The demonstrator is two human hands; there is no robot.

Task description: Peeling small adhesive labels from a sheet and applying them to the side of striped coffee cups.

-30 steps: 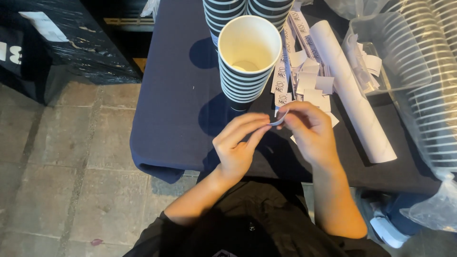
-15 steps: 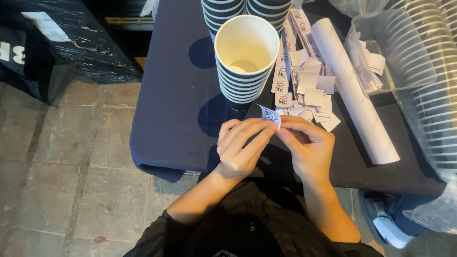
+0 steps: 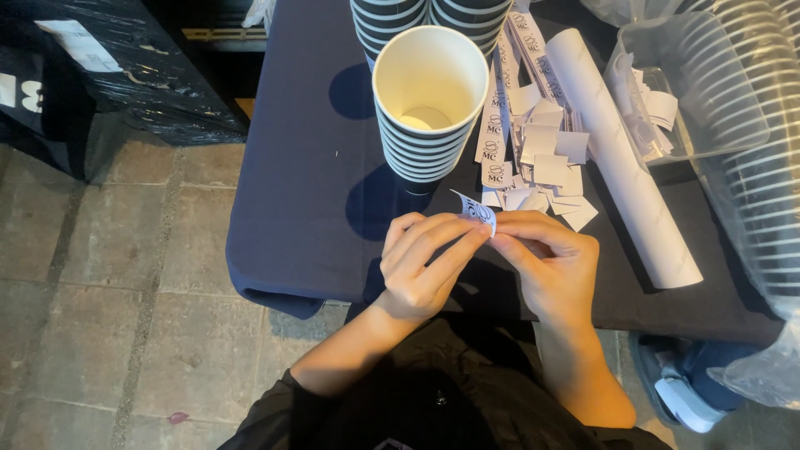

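Observation:
Both hands meet over the near edge of a dark blue table (image 3: 292, 208). My left hand (image 3: 421, 267) and my right hand (image 3: 546, 262) pinch a small white printed sticker (image 3: 475, 208) between their fingertips; it stands up and curls away from me. Just beyond the hands rises a stack of dark striped paper cups (image 3: 429, 100), its top cup open and white inside. Right of the stack lie strips of printed stickers (image 3: 496, 125) and a heap of small white paper squares (image 3: 550, 167).
A white paper roll (image 3: 625, 158) lies diagonally at the right. A clear plastic tub (image 3: 692, 92) with paper scraps and bagged stacks of clear cups (image 3: 762, 167) fill the far right. More striped cup stacks (image 3: 392, 17) stand behind. Stone floor and dark wrapped boxes (image 3: 100, 67) lie left.
The sticker, first bent low between the fingertips, now stands up with its printed face showing. Both hands have drawn slightly nearer to me.

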